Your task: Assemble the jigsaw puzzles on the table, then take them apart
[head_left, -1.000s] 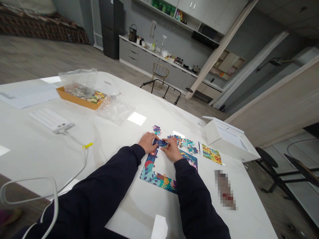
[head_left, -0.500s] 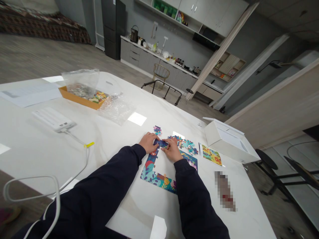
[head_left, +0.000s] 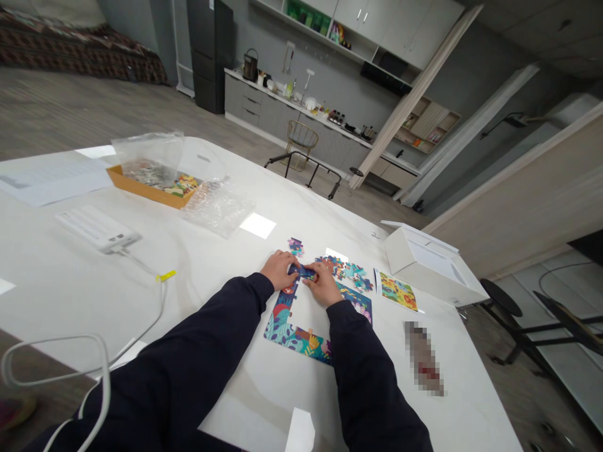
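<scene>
Barely shifted since earlier, left hand (head_left: pixel 279 270) and right hand (head_left: pixel 324 285) pinch the puzzle border (head_left: pixel 281 319), each grip narrow

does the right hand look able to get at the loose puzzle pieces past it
Probably yes: the loose puzzle pieces lie just beyond the right hand, with nothing visible blocking the way, though its fingers are at the puzzle border for now.

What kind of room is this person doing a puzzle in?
Probably a big room with an open kitchen along the back. You can see what looks like a tall, dark fridge, a long kitchen counter and white cupboards up on the wall.
</scene>
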A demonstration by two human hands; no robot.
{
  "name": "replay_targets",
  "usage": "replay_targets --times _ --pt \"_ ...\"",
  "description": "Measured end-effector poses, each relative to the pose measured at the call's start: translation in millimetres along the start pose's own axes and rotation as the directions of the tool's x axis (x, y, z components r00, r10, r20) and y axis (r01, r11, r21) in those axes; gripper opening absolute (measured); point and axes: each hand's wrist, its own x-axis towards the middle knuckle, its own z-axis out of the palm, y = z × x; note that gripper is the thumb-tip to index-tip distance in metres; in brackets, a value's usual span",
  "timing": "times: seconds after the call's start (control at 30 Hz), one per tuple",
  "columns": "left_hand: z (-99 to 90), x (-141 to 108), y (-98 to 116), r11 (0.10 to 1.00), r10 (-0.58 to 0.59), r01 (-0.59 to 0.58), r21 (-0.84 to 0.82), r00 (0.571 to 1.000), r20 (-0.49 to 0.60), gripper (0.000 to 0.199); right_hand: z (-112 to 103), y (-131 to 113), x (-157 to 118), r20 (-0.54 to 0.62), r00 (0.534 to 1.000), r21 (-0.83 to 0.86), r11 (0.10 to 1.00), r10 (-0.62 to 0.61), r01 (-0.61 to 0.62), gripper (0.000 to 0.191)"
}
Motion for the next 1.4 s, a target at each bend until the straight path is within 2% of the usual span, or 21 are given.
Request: replay_targets --times 0.17,0.3,0.37,0.47,0.57,0.63,0.73,0.87,1.17,1.27,1.4 --pt "-2.4 -1.0 0.5 0.999 0.026 -0.027 0.025 0.999 0.023 0.014 4.7 -7.1 -4.2 0.022 0.999 -0.050 0.998 -0.026 0.027 0.039" --pt "-3.0 -2.0 -2.4 0.993 0.086 -0.091 0.081 0.994 0.064 0.023 -5.3 -18.7 -15.9 0.038 0.999 -0.018 0.999 -0.035 0.036 0.058" --pt "-2.0 -2.0 -4.9 0.988 0.106 -0.113 0.103 0.992 0.073 0.025 -23.8 -21.0 -28.5 0.018 0.999 0.041 0.999 -0.027 0.026 0.058" --pt "0.3 -1.6 -8.5 0.985 0.121 -0.129 0.115 0.990 0.067 0.026 -64.8 -12.9 -59.8 -0.075 0.996 0.137 0.990 0.043 -0.032 0.040" --pt "1.5 -0.8 -9.8 0.984 0.127 -0.134 0.116 0.990 0.062 0.026 -101.5 11.8 -100.3 -0.234 0.956 0.182 0.974 0.177 -0.136 0.033" --pt "1.0 -0.4 -9.4 0.984 0.125 -0.132 0.121 0.990 0.065 0.026 -113.5 33.9 -125.2 -0.328 0.918 0.151 0.972 0.223 -0.182 0.032" --pt "-1.4 -0.6 -7.7 0.983 0.124 -0.132 0.130 0.990 0.071 0.026 -112.5 64.2 -149.1 -0.426 0.888 0.029 0.983 0.174 -0.179 0.030" --pt "-4.0 -1.2 -5.1 0.979 0.131 -0.142 0.143 0.988 0.083 0.026 -100.4 84.3 -154.0 -0.392 0.913 -0.101 0.981 0.113 -0.165 0.027" --pt "-5.8 -4.9 -0.3 0.975 0.097 -0.117 0.188 0.989 0.115 0.022 -96.2 96.5 -148.4 -0.374 0.922 -0.140 0.977 0.097 -0.160 0.029" --pt "-6.3 1.3 14.2 0.974 0.085 -0.106 0.202 0.990 0.112 0.017 -94.8 98.4 -148.0 -0.373 0.922 -0.131 0.978 0.104 -0.163 0.029" --pt "6.8 31.5 43.3 0.982 0.070 -0.080 0.169 0.995 0.064 0.022 -95.2 94.6 -147.2 -0.418 0.902 -0.092 0.983 0.108 -0.160 0.034"
